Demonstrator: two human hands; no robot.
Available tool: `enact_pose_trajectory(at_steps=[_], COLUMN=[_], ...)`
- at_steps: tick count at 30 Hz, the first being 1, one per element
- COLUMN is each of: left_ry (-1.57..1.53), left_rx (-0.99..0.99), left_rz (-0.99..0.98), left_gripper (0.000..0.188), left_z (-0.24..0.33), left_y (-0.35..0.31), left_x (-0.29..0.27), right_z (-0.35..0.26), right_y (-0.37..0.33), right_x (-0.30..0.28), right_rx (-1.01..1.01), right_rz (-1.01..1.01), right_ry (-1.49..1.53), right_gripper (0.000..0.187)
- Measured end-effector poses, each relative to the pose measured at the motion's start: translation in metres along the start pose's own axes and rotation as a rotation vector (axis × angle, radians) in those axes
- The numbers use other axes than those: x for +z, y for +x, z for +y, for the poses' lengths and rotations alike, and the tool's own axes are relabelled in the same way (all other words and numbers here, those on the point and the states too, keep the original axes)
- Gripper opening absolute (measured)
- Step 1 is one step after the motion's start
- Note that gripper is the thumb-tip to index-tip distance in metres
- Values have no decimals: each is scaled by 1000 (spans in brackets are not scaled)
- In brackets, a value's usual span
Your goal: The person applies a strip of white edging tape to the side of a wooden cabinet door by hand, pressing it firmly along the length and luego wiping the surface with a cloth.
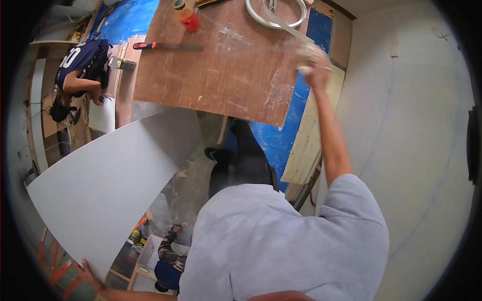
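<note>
White panel (115, 175): a broad sheet reaching forward from the left grip (90, 277), its far end close by the near edge of the brown surface (226, 75). I cannot tell whether the two touch. Left grip sits at the panel's near corner, fingers spread; whether they close round the edge, I can't make out.

Right grip (318, 75), blurred, is closed round a pale wad (310, 56) at the surface's right side (cloth or bundled strip, I can't say which). A white strip (293, 31) runs from the coil (251, 15) ahead of that grip down toward the wad.

Left of the right grip, on the surface: jar (187, 17), long orange-handled tool (150, 45). Co-worker (78, 67) well ahead of the left grip, another (168, 256) to its right.

My judgement: step in hand is steadying the panel while the wad is handled; the next move calls for firm left-side support and a clear right-hand path.
</note>
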State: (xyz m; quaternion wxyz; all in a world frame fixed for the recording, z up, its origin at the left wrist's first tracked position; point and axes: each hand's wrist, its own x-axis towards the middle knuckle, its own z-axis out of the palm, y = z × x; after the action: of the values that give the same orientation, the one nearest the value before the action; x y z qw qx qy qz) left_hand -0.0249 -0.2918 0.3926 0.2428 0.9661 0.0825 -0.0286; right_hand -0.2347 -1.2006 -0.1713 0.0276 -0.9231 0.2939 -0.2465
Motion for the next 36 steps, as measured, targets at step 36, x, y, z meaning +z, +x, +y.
enact_pose_trajectory(at_steps=[36], left_ry=[-72], left_rx=[28], left_rz=[53], left_gripper=[66], left_z=[-9], left_y=[-3], left_x=[0], right_z=[-332], right_y=[1], right_x=[-4], right_rx=[-535], right_rz=[-410], right_ry=[523], right_gripper=[26])
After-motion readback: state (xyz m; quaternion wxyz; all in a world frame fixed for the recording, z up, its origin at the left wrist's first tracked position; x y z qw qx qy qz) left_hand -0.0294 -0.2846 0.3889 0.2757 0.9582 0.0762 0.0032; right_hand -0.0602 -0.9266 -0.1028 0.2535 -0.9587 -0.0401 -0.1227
